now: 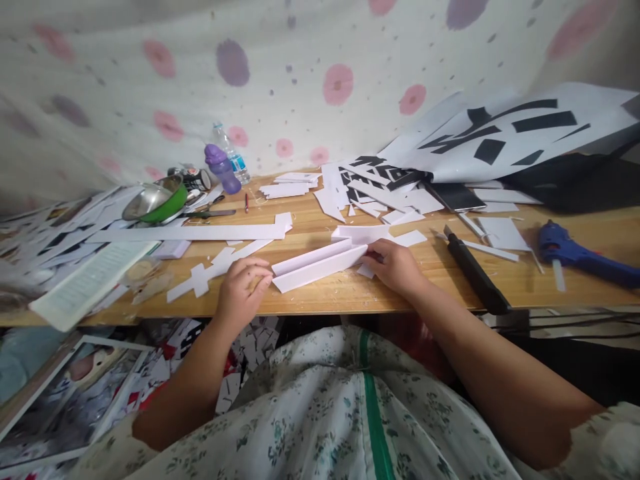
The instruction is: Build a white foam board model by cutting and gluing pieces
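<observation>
A folded white card strip [323, 268], bent into a long open channel, lies slantwise near the table's front edge. At its right end my right hand [397, 265] is closed, pinching the card between thumb and fingers. My left hand [245, 287] has its thumb and fingertips drawn together at the strip's left end, lightly gripping the corner. Just behind the channel's right end is another folded white card piece [363, 233]. Left of the channel, close to my left hand, lies a cross-shaped white card cutout [200, 279].
A black utility knife [473, 270] and a blue glue gun [585, 257] lie to the right. White card scraps [400, 200] litter the back. A long white strip [190, 233], a green bowl [167, 202], a purple bottle [223, 170] and a clear bottle [239, 160] are left.
</observation>
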### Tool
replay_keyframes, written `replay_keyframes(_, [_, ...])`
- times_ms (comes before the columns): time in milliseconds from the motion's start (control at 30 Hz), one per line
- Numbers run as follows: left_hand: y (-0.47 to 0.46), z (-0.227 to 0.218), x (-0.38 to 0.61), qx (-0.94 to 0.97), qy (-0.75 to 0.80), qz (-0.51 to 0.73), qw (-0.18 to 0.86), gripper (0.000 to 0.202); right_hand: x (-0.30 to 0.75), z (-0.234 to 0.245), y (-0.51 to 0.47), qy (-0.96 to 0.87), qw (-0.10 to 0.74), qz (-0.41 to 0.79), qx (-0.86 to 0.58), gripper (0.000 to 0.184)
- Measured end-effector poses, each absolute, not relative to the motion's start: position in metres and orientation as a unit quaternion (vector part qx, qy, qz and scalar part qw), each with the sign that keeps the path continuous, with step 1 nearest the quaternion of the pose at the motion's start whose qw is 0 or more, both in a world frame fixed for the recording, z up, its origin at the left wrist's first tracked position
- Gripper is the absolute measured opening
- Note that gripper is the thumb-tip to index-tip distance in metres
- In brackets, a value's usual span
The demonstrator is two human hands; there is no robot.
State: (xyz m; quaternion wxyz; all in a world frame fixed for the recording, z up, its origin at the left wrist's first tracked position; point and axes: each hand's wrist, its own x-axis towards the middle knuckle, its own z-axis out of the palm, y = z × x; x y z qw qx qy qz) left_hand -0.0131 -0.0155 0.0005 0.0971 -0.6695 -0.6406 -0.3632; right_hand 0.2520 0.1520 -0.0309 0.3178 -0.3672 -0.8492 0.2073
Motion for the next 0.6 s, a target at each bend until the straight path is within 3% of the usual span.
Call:
replay_keyframes(233, [-0.021,-0.024,-0.011,-0.667,-0.634,-0.381,0.088,0.014,0.252,-0.028,0.151,-0.851,0.323,0.196,-0.366,0.012])
replay_keyframes(400, [-0.027,-0.011,-0.002,-0.647,-0.602,-0.445,0.143,0.006,0.251,-0.031,0.151,-0.846,0.355,0.180,-0.354,0.013])
replay_keyframes(467, [-0.033,0.010,0.013,-0.657,-0.561,-0.497,0.084,0.010,0.253,-0.029,0.149,-0.839,0.382,0.165,-0.351,0.014])
replay_keyframes(600, [-0.050,0.064,0.057,-0.754,-0.375,-0.514,-0.164,0.019,0.269,-0.001,0.137,-0.833,0.433,0.119,-0.323,0.013])
